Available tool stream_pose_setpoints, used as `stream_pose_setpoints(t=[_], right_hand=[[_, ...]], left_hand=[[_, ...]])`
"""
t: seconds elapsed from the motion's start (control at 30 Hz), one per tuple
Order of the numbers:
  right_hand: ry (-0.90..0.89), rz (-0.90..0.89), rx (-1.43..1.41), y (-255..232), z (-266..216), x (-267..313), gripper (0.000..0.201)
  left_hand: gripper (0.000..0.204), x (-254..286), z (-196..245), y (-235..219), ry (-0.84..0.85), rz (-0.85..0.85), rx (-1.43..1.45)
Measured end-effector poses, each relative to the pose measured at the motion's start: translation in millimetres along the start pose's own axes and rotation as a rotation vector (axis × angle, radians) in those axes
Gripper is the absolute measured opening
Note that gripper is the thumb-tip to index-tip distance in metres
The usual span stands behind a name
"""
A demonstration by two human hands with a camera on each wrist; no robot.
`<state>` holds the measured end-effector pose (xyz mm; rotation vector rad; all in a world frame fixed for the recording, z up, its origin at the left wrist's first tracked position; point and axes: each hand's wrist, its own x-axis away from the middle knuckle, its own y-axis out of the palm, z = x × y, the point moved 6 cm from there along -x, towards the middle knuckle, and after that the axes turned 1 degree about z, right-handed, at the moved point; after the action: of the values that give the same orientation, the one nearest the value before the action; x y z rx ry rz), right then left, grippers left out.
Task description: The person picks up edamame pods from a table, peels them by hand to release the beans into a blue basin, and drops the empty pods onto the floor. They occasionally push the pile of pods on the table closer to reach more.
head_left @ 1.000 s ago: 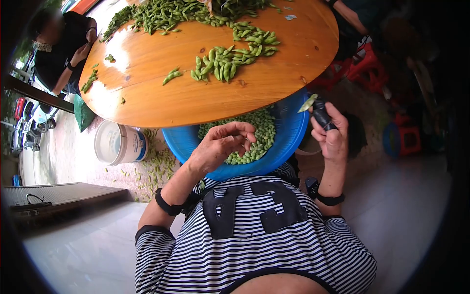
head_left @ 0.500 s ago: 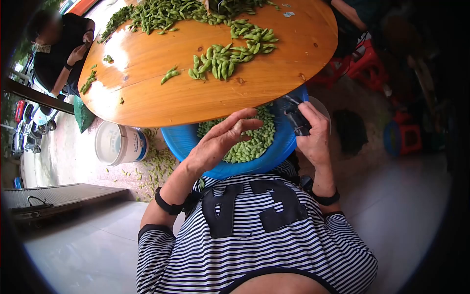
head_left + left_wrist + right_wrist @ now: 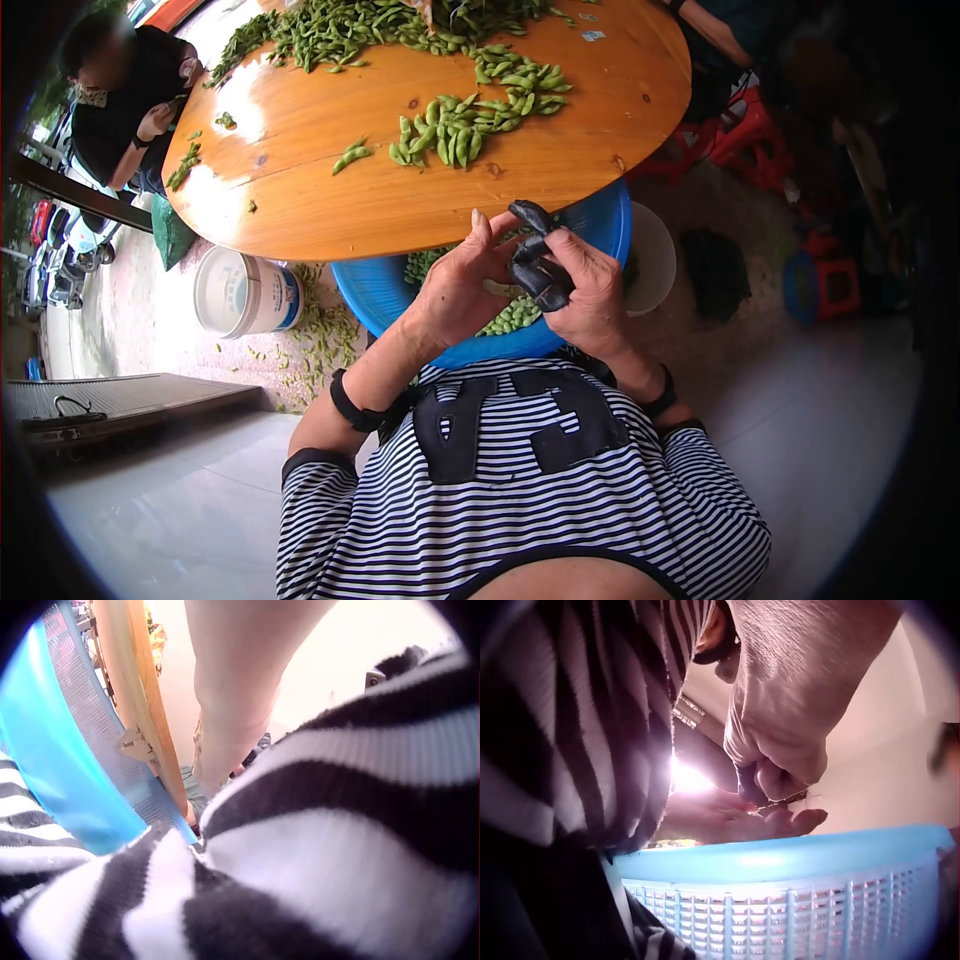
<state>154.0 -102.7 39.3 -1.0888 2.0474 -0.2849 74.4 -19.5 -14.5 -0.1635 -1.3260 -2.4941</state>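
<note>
Moving since the previous head frame, the right hand [image 3: 588,290] is now standing over the blue basket [image 3: 362,300], close against the left hand [image 3: 450,290], instead of working near the basket's right rim.

Head view: the left hand is holding its thumb raised, its fingers reaching loosely toward the right hand, with no clear grip showing. The right hand is bending its fingers; black covers [image 3: 545,287], apparently worn on them, are hiding the contact, so whether it is pinching a pod cannot be told. Whole pods [image 3: 460,135] are lying on the table [image 3: 340,210], inward of its near edge; a larger heap [image 3: 370,30] is lying along the far edge. Shelled beans [image 3: 515,318] are resting in the basket, partly beneath the near edge. Shelling is apparently in hand, at the opening or passing stage; the next move is probably calling for a firm right-hand pinch, with both hands staying above the basket.

Left wrist view: striped cloth [image 3: 337,855] is filling much of the frame; the left fingers are not showing clearly.

Right wrist view: the right hand is pointing downward, meeting the left hand's extended fingers above the basket rim.
</note>
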Motion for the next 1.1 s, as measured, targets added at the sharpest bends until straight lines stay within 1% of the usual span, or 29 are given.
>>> stream_pose_setpoints(t=[0.03, 0.07, 0.13, 0.17, 0.2, 0.23, 0.3, 0.33, 0.37, 0.4, 0.43, 0.47, 0.5, 0.53, 0.57, 0.6, 0.63, 0.67, 0.7, 0.73, 0.77, 0.8, 0.83, 0.87, 0.93, 1.0, 1.03, 1.1], right_hand=[[0.106, 0.004, -0.087, -0.5, 6.7, 0.8, 0.044], [0.107, 0.004, -0.089, -1.6, 5.3, 0.6, 0.044], [0.175, -0.003, -0.141, -3.8, 5.3, 0.9, 0.042], [0.123, -0.037, -0.121, -2.5, 5.3, 2.3, 0.047], [0.124, -0.036, -0.12, -2.1, 2.8, 2.6, 0.047], [0.06, -0.075, -0.09, 1.3, -6.2, 3.0, 0.05], [-0.066, -0.141, -0.044, 10.2, -13.8, 6.7, 0.057], [-0.072, -0.141, -0.046, 11.5, -13.1, 8.0, 0.057], [-0.052, -0.127, -0.033, 11.0, -10.7, 9.1, 0.056], [-0.032, -0.113, -0.022, 10.0, -8.2, 8.8, 0.055], [0.002, -0.051, -0.028, 3.2, -2.8, 8.1, 0.051], [-0.011, -0.018, 0.013, -10.1, 3.5, 8.9, 0.045], [0.118, 0.058, 0.023, -25.5, 9.9, 6.7, 0.037], [0.168, 0.19, 0.125, -43.5, 18.0, 8.0, 0.031], [0.195, 0.272, 0.238, -63.4, 21.5, 6.3, 0.029], [0.251, 0.313, 0.445, -81.7, 26.6, 8.2, 0.029], [0.313, 0.298, 0.598, -99.5, 54.4, 22.6, 0.028], [0.341, 0.261, 0.647, -111.3, 61.9, 22.3, 0.031], [0.362, 0.253, 0.747, -122.6, 72.0, 30.1, 0.033], [0.386, 0.253, 0.752, -131.9, 77.1, 36.1, 0.033], [0.407, 0.287, 0.753, -137.7, 77.6, 39.8, 0.033], [0.431, 0.323, 0.754, -141.9, 78.0, 42.4, 0.033], [0.431, 0.328, 0.752, -142.4, 80.2, 42.9, 0.033], [0.42, 0.334, 0.735, -141.7, 82.5, 44.0, 0.035], [0.408, 0.339, 0.72, -139.6, 82.6, 43.4, 0.037], [0.354, 0.314, 0.636, -125.2, 75.4, 35.2, 0.04], [0.359, 0.292, 0.606, -117.8, 69.6, 29.0, 0.041], [0.277, 0.251, 0.502, -100.5, 57.7, 16.3, 0.037]], left_hand=[[0.065, -4.4, -3.1, -5.2, 0.011, -0.048, 0.044], [0.065, -5.7, -3.0, -6.1, 0.011, -0.046, 0.044], [0.066, -7.2, -3.5, -8.0, 0.011, -0.021, 0.081], [0.066, -6.7, -3.0, -6.7, 0.01, -0.021, 0.081], [0.067, -5.4, -2.2, -1.8, 0.001, -0.063, 0.111], [0.069, -4.6, -1.8, 2.1, -0.008, -0.104, 0.142], [0.07, -7.5, -4.2, 0.2, 0.004, -0.129, 0.181], [0.071, -9.4, -4.7, -1.3, 0.019, -0.154, 0.219], [0.073, -10.8, -7.5, -4.8, 0.01, -0.139, 0.219], [0.07, -8.2, -6.0, -5.1, -0.005, -0.109, 0.15], [0.068, -8.5, -4.9, -9.7, 0.034, -0.07, -0.103], [0.066, -8.3, -3.7, -14.2, 0.073, -0.028, -0.354], [0.051, 3.1, 12.1, -6.6, 0.207, -0.002, -0.745], [0.051, 8.7, 20.6, -3.6, 0.214, 0.005, -0.747], [0.042, 12.4, 26.8, -1.6, 0.205, 0.031, -1.027], [0.033, 15.3, 31.0, -2.8, 0.19, 0.059, -1.305], [0.02, 19.5, 39.4, -2.8, 0.382, 0.024, -1.269], [0.018, 25.9, 53.7, -5.7, 0.348, 0.065, -1.196], [0.018, 28.4, 70.0, -23.8, 0.387, 0.188, -1.11], [0.018, 31.3, 94.4, -35.4, 0.549, 0.315, -1.199], [0.018, 34.7, 121.5, -48.7, 0.666, 0.547, -1.432], [0.018, 38.2, 147.8, -55.8, 0.928, 0.654, -1.683], [0.015, 38.7, 163.2, -71.5, 0.942, 0.757, -1.83], [0.015, 37.7, 172.0, -80.7, 0.946, 0.752, -1.833], [0.013, 31.0, 179.6, -93.2, 0.825, 0.728, -1.89], [0.013, 28.2, 183.7, -98.5, 0.816, 0.719, -1.902], [0.011, 27.0, 184.5, -99.3, 0.829, 0.719, -1.937], [0.011, 25.7, 182.4, -95.6, 0.847, 0.715, -1.972]])
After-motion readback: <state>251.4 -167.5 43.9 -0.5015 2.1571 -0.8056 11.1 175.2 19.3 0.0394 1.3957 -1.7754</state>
